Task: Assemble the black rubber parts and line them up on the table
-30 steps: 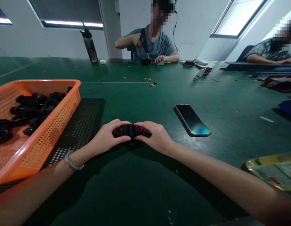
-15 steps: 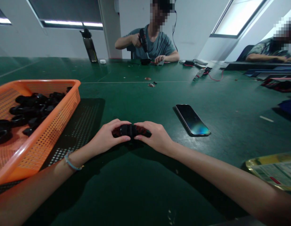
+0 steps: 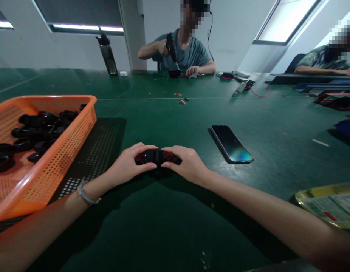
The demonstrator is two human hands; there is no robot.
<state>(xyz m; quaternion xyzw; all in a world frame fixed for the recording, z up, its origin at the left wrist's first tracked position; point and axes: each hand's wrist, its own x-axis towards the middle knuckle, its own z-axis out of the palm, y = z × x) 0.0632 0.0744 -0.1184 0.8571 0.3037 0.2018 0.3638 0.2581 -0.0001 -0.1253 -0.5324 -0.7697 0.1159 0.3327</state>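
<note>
Partly hidden black part (image 3: pixel 157 156) between hands

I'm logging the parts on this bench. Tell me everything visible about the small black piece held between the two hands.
The black piece is small, dark and looks like plastic or rubber, with ridges or a seam across its middle. It lies sideways, low over the green table. The left hand pinches its left end, the right hand its right end; fingers hide both ends, so its full shape cannot be told.
</note>
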